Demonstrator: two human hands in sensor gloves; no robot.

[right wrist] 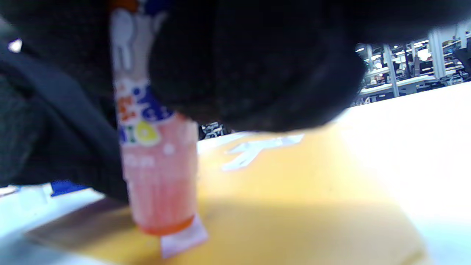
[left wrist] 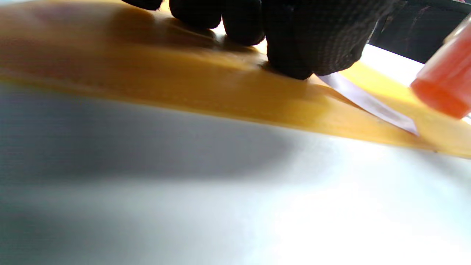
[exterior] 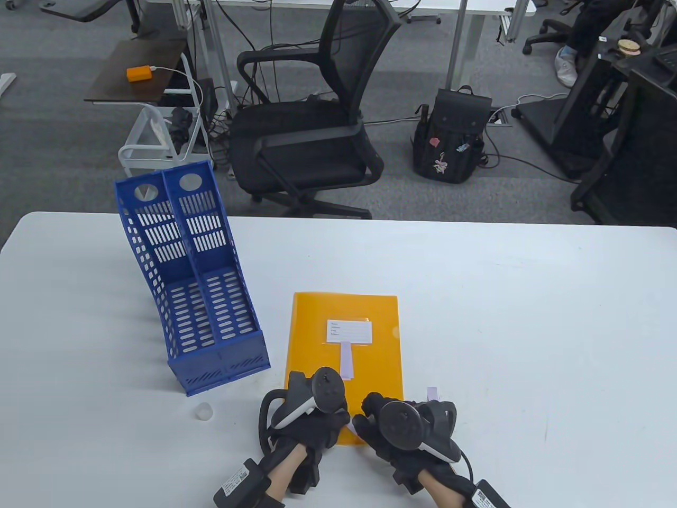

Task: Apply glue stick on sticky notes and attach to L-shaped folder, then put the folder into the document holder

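A yellow L-shaped folder (exterior: 344,344) lies flat in front of me, with a white label (exterior: 349,332) and a pale sticky note (exterior: 346,365) stuck under the label. At the folder's near edge my left hand (exterior: 312,418) presses its fingertips (left wrist: 301,48) on another pale sticky note (left wrist: 368,103). My right hand (exterior: 394,423) grips an orange-pink glue stick (right wrist: 154,158), whose tip stands on that note (right wrist: 182,239). The glue stick's end (left wrist: 445,84) also shows in the left wrist view. The blue document holder (exterior: 195,286) stands to the left of the folder.
The translucent glue cap (exterior: 204,411) sits on the white table (exterior: 529,344), left of my left hand. A loose sticky note (exterior: 432,393) lies just right of the folder. A black office chair (exterior: 312,132) stands beyond the table's far edge.
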